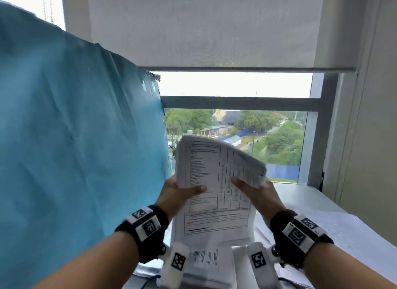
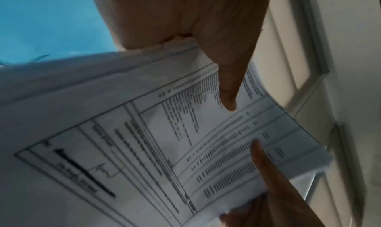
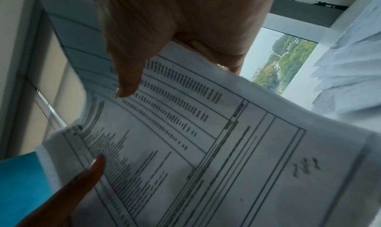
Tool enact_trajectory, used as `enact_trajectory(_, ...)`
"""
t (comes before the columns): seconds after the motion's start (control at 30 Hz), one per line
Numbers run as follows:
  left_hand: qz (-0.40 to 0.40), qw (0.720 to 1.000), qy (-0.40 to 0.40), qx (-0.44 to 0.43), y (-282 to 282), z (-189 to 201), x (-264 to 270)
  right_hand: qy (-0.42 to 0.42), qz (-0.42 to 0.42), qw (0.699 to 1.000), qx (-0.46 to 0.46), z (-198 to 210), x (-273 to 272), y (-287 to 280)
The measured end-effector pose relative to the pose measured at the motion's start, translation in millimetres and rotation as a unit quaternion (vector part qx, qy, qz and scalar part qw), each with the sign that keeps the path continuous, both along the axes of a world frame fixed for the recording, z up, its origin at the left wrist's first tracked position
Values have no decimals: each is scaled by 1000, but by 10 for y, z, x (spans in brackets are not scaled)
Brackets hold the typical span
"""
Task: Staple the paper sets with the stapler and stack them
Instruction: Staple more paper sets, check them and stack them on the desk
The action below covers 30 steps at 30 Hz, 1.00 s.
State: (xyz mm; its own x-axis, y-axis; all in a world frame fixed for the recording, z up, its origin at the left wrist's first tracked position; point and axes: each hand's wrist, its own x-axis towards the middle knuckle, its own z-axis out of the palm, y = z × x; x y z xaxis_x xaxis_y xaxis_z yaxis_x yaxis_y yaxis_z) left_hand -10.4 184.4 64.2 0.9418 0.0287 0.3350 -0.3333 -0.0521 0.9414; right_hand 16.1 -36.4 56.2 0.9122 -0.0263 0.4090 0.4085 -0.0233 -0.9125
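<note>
A set of printed paper sheets [image 1: 214, 181] with tables on the top page is held upright in the air in front of the window, its top curling backward. My left hand [image 1: 180, 192] grips its left edge, thumb across the front and fingers behind. My right hand [image 1: 255, 189] grips the right edge the same way. In the left wrist view the paper set [image 2: 144, 141] fills the frame under my left thumb [image 2: 226, 87]. The right wrist view shows the paper set [image 3: 206, 149] under my right thumb [image 3: 128, 77]. No stapler is visible.
A stack of printed papers [image 1: 210, 267] lies on the white table [image 1: 300, 196] below my wrists. More loose sheets [image 1: 343, 230] spread to the right. A blue cloth [image 1: 75, 138] hangs on the left. A window [image 1: 236, 127] with a roller blind is ahead.
</note>
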Motion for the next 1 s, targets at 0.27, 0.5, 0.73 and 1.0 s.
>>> enact_trajectory(0.27,-35,997,11,-72,122,3,12,-63,-108,992,34,143,48,67)
enact_trajectory(0.5,-21,992,-121,15,200,546,91,-186,-128,971,77,416,8,127)
enact_trajectory(0.73,0,985,-158,66,184,700,81,-215,-131,968,-9,501,43,173)
enact_trajectory(1.0,-101,992,-51,-48,284,291,117,-49,-62,994,78,138,69,60)
